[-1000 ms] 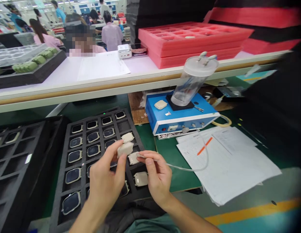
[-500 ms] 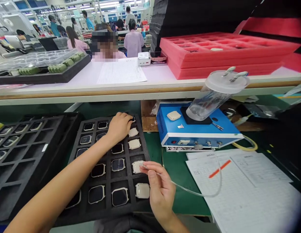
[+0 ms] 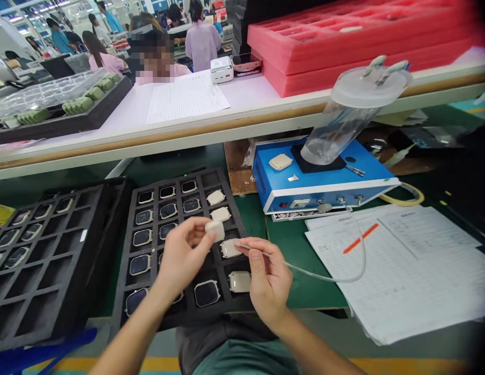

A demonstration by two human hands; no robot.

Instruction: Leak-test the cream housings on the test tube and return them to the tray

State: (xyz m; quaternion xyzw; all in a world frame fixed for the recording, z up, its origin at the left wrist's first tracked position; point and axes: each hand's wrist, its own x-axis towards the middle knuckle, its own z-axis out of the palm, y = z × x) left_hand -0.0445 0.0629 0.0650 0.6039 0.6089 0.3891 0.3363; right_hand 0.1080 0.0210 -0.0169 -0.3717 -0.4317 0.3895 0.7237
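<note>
My left hand [image 3: 186,255] is closed on a cream watch case [image 3: 214,229], pinched by its edge above the black foam tray [image 3: 237,217]. My right hand [image 3: 270,275] pinches a thin metal-tipped tube [image 3: 261,251]. The tube's tip is beside a cream watch case [image 3: 228,248] lying in the tray's right column; whether they touch I cannot tell. The tray holds several watches in slots: dark screens face up on the left, pale backs on the right. My left hand and forearm hide some slots. Clear hose trails from the tube toward a blue box [image 3: 324,185].
On the blue box are another watch case [image 3: 280,162] and a tilted clear cylinder [image 3: 332,125]. Printed sheets [image 3: 398,260] cover the right side. A second black tray [image 3: 50,260] stands left. Above runs a shelf [image 3: 179,125] with red foam trays [image 3: 305,57]. People sit beyond.
My left hand has come back from the tray's far right corner with a watch case, and that corner slot is now bare. My right hand still holds the tube; the view has tilted.
</note>
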